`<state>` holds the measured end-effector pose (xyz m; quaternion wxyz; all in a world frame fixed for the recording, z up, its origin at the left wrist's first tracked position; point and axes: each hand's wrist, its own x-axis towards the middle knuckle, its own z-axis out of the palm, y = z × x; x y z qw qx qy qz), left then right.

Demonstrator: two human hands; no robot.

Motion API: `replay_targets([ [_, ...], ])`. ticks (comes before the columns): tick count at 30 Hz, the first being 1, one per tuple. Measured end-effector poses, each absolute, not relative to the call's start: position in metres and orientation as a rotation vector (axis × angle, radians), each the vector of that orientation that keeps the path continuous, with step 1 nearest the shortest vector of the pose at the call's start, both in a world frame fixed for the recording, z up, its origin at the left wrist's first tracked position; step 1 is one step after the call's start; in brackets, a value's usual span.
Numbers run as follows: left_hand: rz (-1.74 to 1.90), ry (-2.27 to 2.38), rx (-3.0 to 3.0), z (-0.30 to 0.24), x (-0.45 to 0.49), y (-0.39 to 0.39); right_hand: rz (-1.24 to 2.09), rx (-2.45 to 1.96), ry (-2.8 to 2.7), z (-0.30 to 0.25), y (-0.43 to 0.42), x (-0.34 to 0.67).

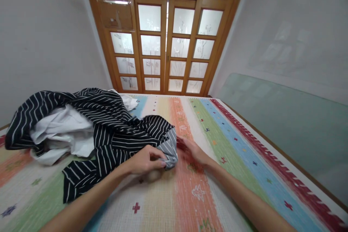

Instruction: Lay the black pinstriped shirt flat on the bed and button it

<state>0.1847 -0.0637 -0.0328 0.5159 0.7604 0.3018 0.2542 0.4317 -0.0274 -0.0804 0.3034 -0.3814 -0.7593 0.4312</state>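
Observation:
A black garment with thin white stripes [116, 116], apparently a shirt, lies bunched on the left half of the bed. Its right end is turned back and shows a grey striped underside [170, 145]. My left hand [149, 159] pinches the lower edge of that grey part between thumb and fingers. On the other side, my right hand [190, 149] is close against the garment's right edge. Its fingers are blurred and partly behind the cloth, so their grip cannot be made out. A striped sleeve-like piece [78, 177] spreads out beside my left forearm.
White cloth [65, 130] is bundled among the striped folds, and another white piece [129, 101] lies behind. A colourful striped bedspread [160, 206] covers the bed. A pale green headboard-like panel [285, 116] runs along the right; wooden glazed doors [165, 43] stand beyond.

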Motion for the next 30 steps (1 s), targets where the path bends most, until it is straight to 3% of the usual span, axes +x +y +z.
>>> replay_targets([
  [5,0.477,0.712,1.914,-0.060,0.202,-0.076,1.440,-0.854,-1.800,-0.077,-0.039,0.420],
  [11,0.494,0.699,2.091,-0.044,0.206,-0.088,1.345,-0.903,-1.832,-0.087,-0.049,0.411],
  [16,0.745,0.843,2.381,-0.029,0.196,-0.080,1.073,-0.983,-1.760,-0.077,-0.034,0.426],
  [20,1.080,1.183,2.800,-0.019,0.167,-0.054,0.846,-1.062,-1.555,-0.060,-0.007,0.461],
  [26,0.940,2.015,2.953,-0.007,0.105,-0.020,0.608,-1.168,-1.052,-0.055,0.029,0.520],
  [30,0.966,2.264,2.769,-0.008,0.078,-0.014,0.429,-1.146,-0.814,-0.063,0.041,0.542],
])
